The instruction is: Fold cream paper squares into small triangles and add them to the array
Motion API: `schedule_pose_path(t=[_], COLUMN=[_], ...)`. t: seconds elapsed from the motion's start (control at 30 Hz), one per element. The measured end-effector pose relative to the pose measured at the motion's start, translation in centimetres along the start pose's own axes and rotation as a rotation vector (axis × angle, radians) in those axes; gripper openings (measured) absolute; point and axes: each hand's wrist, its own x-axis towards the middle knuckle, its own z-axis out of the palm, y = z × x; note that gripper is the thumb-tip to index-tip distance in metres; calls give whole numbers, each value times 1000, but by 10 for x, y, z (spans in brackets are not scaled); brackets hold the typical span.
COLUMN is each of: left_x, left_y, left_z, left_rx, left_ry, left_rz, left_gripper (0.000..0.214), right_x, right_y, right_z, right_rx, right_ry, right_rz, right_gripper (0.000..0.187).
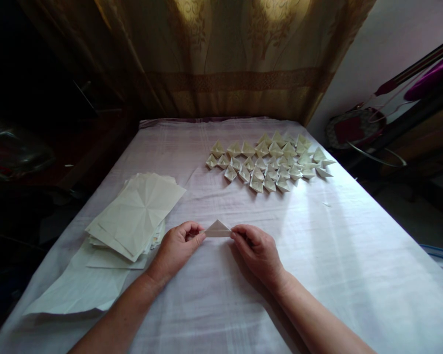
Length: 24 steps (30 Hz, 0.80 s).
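Between my two hands is a small white folded paper (217, 229), shaped like a triangle with a band along its lower edge. My left hand (179, 246) pinches its left corner between thumb and fingers. The right corner is pinched the same way by my right hand (259, 251). To the left of my left hand lies a stack of creased paper sheets (140, 211), the top one marked with folds that meet at its middle. Beyond my right hand stand several folded paper boats (258, 174) in close rows.
A pale sheet (81, 282) sticks out from under the stack, toward the near left. All of this lies on a light checked cloth (317, 275). A tiny paper scrap (327, 204) is at the right. Behind the far edge hangs a golden-brown curtain (229, 64); a bag (354, 128) is beyond the right edge.
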Motion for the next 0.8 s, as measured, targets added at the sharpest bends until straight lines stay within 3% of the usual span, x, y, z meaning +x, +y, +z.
schedule_pose_path(t=[0.4,0.8], left_x=[-2,-6], left_y=[3,-1], left_z=[3,9], left_rx=[60,239], left_ry=[112,141], left_rz=[38,108], left_gripper=[21,18], right_x=[2,0], right_y=[-7,-8], right_z=[0,0], right_rx=[45,-64], right_ry=[-24,8], right_rz=[176,-43], right_gripper=[7,12])
